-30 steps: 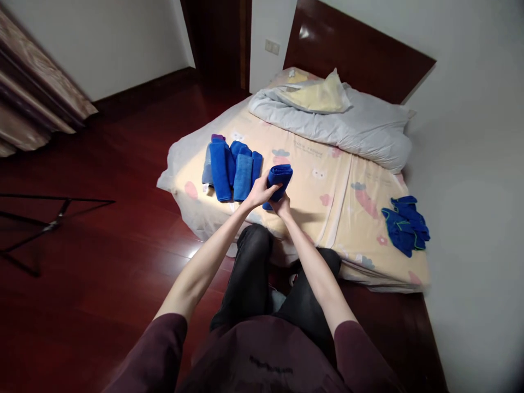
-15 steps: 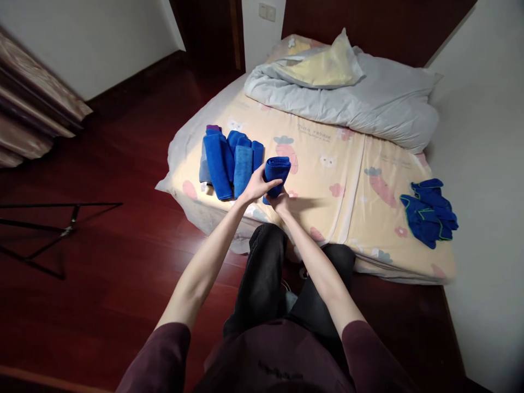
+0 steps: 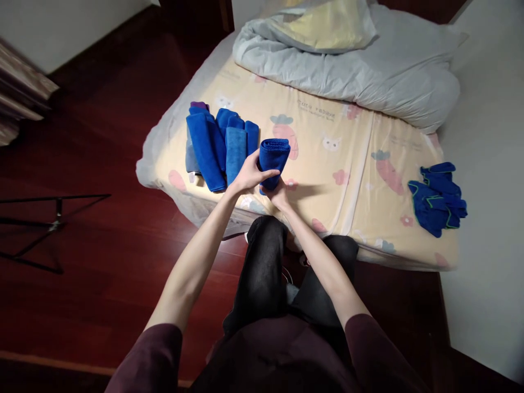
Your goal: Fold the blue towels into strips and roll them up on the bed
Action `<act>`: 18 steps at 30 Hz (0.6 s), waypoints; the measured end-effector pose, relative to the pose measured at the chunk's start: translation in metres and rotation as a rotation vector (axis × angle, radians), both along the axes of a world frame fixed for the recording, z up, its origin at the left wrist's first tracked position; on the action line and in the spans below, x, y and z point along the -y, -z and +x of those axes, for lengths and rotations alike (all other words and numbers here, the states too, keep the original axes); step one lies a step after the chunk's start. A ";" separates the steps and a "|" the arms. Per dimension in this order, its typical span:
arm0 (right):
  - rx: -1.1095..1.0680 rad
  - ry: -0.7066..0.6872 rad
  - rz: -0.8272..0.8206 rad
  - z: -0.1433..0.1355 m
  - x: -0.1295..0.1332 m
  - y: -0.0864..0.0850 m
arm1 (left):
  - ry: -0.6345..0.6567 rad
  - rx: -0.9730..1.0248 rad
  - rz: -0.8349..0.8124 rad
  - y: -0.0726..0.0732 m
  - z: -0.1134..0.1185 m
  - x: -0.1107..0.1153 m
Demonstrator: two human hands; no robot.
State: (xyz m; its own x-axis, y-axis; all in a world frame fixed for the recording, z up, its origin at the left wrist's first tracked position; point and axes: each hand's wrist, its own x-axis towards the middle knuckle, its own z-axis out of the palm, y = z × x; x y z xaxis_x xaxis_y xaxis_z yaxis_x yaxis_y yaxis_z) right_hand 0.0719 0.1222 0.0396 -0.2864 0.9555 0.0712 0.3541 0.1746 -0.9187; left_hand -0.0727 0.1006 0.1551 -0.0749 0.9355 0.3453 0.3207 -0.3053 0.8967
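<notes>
A dark blue towel (image 3: 273,159), folded into a thick roll-like bundle, is held between both hands above the front part of the bed. My left hand (image 3: 250,173) grips its left side, with the thumb across the front. Beneath the bundle, my right hand (image 3: 277,194) holds its lower end, and some of those fingers are hidden. Just left of my hands lie several folded blue towels (image 3: 204,150) side by side, with a purple one (image 3: 200,105) and a greyish one (image 3: 191,158) at their left edge.
Loose, crumpled blue cloths with green edging (image 3: 438,199) lie at the bed's right. A rolled grey-white quilt (image 3: 347,76) and a yellow pillow (image 3: 327,27) occupy the far end of the bed (image 3: 315,202). On the floor at left stand black stand legs (image 3: 53,225).
My view has tilted down and come slightly nearer the bed. Both hands keep hold of the folded towel, and the piles lie as before.
</notes>
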 end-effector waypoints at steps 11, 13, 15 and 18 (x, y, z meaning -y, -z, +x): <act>-0.020 0.003 -0.016 0.000 0.000 -0.008 | -0.051 -0.109 0.049 0.013 -0.007 -0.008; -0.025 -0.001 -0.018 0.000 0.000 -0.008 | -0.054 -0.113 0.059 0.014 -0.009 -0.008; -0.023 0.000 -0.015 0.000 0.000 -0.007 | -0.056 -0.105 0.064 0.015 -0.009 -0.008; -0.014 0.010 -0.003 -0.001 0.000 -0.006 | -0.044 -0.092 0.064 0.017 -0.009 -0.008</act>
